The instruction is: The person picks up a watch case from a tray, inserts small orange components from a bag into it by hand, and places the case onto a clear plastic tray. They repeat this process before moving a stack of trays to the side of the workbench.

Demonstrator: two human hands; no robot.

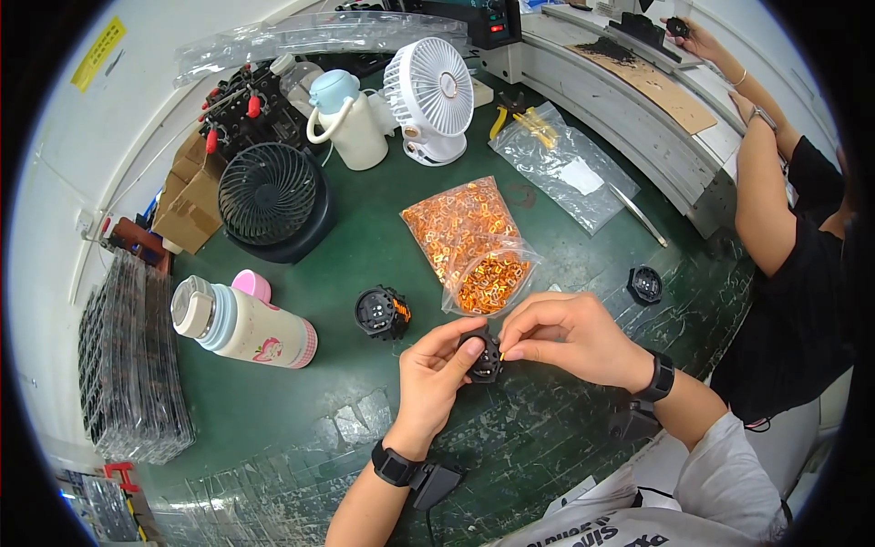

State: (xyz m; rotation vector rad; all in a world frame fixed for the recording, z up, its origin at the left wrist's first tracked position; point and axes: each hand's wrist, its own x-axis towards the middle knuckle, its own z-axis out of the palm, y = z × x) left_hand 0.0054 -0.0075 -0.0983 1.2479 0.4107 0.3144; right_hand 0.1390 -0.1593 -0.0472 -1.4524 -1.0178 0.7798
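Between the thumb and fingers of my left hand point(427, 383) is a round black watch-case-like part point(487, 363), held just above the green table. My right hand point(574, 342) pinches a tiny orange-yellow piece point(502, 356) against the right edge of that part; my fingertips hide most of it. Beyond my hands lies an open clear bag point(456, 219) full of small orange metal loops. To the left, a similar black round part point(378, 313) shows orange pieces along its side. One more black round part point(645, 285) rests farther right.
A cream bottle point(264, 328) lies toward the left, by a pink cup point(251, 285). Behind stand a black fan point(273, 196), a cream jug point(351, 128) and a white fan point(433, 100). Tweezers point(638, 216) lie near yellow-handled pliers point(510, 117). At right, another person point(775, 210) works at a rail.
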